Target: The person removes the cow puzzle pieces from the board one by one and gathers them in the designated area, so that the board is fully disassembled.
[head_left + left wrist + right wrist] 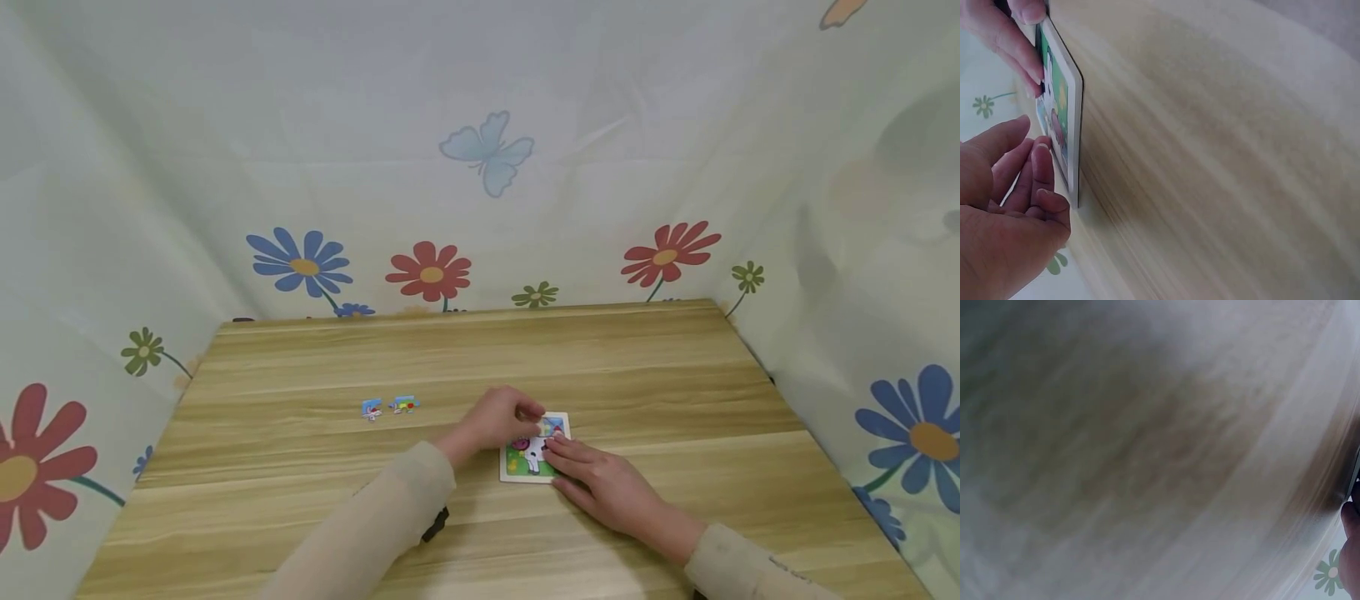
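Note:
A small square jigsaw puzzle (533, 457) with a pale border lies flat on the table, its picture a white cow on green grass under a blue top. My left hand (495, 419) is over its upper left part, fingers bent loosely. In the left wrist view that left hand (1016, 200) has its fingertips right at the picture, thumb apart, with no piece showing between them. Fairly straight fingers of my right hand (606, 483) rest on the puzzle's right side and cover part of the cow. Only a bit of the right hand (1351, 556) enters the right wrist view's edge.
Two loose puzzle pieces, one blue and white piece (371, 408) and one blue piece with yellow and red (406, 404), lie left of the puzzle. The wood-grain table (637, 358) ends at a flower-printed cloth (577, 208) behind and at both sides.

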{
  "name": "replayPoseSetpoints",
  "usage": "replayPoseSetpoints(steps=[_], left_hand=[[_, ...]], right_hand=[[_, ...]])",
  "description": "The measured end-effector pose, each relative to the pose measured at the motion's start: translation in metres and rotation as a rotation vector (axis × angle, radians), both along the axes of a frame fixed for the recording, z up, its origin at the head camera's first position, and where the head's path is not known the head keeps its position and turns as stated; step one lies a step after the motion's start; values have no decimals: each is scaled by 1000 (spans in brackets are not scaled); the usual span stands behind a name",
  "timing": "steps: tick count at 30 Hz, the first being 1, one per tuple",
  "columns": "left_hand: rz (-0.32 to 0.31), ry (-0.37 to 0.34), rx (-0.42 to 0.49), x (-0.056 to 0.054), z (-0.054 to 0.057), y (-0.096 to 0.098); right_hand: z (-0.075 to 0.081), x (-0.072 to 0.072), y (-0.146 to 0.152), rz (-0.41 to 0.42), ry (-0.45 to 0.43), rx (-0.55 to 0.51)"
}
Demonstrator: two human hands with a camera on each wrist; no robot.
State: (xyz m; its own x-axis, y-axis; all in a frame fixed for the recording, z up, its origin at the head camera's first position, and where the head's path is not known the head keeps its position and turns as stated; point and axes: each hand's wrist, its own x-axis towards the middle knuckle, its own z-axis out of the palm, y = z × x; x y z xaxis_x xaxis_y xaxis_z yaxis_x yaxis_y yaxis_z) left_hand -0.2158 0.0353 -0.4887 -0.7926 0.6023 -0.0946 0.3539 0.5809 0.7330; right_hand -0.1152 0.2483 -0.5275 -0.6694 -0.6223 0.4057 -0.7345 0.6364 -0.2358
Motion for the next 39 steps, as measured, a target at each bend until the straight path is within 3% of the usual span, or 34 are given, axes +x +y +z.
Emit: replayPoseSetpoints(steps=[14,21,30,39], left_hand=[[36,-42,21,6,-1,5],[80,-160,79,10,-2,6],[125,-328,223,14,-2,4],[212,-371,242,11,-3,5]], right_hand=[[0,-1,0,15,10,-32],[2,0,-1,4,-15,-30],[2,0,-1,3,-31,-22],[0,-2,0,-3,-38,-15]])
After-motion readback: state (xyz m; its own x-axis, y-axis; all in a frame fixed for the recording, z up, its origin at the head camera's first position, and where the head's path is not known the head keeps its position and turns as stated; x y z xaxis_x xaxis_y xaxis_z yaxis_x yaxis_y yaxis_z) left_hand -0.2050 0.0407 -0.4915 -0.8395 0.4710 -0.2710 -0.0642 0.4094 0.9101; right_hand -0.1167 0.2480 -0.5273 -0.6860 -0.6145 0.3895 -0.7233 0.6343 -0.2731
